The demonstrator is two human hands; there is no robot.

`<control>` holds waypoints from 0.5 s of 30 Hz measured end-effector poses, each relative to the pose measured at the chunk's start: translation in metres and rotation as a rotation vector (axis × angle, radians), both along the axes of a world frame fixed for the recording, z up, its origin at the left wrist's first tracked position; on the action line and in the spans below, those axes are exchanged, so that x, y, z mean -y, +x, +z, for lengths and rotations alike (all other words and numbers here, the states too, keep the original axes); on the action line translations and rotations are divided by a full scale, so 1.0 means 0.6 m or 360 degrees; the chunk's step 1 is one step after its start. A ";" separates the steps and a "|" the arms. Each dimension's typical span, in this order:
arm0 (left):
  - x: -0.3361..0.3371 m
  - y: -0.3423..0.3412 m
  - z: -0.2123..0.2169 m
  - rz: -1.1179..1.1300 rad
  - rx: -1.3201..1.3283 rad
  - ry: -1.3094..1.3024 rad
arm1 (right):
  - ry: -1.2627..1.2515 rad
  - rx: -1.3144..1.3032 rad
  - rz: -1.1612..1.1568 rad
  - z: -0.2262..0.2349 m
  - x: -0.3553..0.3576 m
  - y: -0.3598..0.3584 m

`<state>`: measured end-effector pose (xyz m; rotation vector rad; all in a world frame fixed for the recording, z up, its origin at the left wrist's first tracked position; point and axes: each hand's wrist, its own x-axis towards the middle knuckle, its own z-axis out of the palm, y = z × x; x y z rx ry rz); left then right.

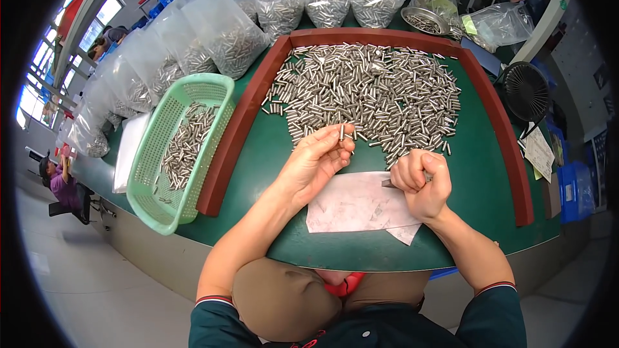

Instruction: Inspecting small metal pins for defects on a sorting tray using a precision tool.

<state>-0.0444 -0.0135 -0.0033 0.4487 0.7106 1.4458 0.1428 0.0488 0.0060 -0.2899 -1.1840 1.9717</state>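
Between the thumb and fingers of my left hand (313, 161), a small silver metal pin (342, 133) is pinched upright. Another pin shows lower among the same fingers. My right hand (423, 183) is closed in a fist around a small grey metal tool, whose tip (387, 183) juts out on its left side; the rest is hidden in the palm. Under and between the hands lies a smudged pale pink cloth (354, 203). Just beyond them spreads a large pile of loose metal pins (374, 93) on the green table top (258, 154).
A dark red wooden frame (222, 148) borders the pile. Left of it stands a light green plastic basket (138, 180) holding pins. Clear bags of pins (232, 45) line the back and left. A metal bowl (425, 20) and black fan (525, 91) stand right. People sit farther off.
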 end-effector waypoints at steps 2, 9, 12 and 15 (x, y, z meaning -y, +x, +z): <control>0.000 0.003 0.005 0.0001 0.0006 -0.0017 | -0.0003 -0.0012 0.0029 -0.001 -0.001 0.001; 0.001 0.003 0.009 -0.0028 0.0007 -0.0055 | 0.0011 0.0015 -0.0017 0.000 0.000 0.000; 0.001 0.004 0.010 -0.0010 -0.0043 -0.0072 | 0.0013 0.0021 -0.0041 -0.001 0.001 -0.003; 0.000 0.005 0.025 0.0163 -0.0034 -0.0195 | 0.0014 0.0015 -0.0031 -0.002 0.000 -0.002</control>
